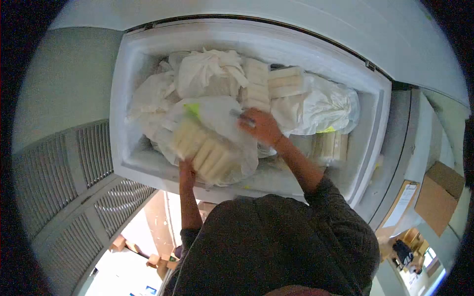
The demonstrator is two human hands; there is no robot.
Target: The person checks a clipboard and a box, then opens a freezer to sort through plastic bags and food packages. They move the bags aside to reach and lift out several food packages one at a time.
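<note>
Inside an open chest freezer (363, 148), my left hand (187, 170) is closed on the lower left edge of a clear pack of pale, stick-shaped pieces (207, 153), blurred by motion. The pack lies over a white plastic bag (217, 111) with a yellow-green patch. Above and right of it, my right hand (259, 127) is at the bag's right edge with its fingers apart. Whether it touches the plastic is unclear.
Knotted white bags (210, 74) and more pale packs (256, 84) fill the back. A large translucent bag (326, 106) sits at the right. Louvred doors (64, 158) stand left; a clipboard (401, 204) and cardboard box (439, 197) are right.
</note>
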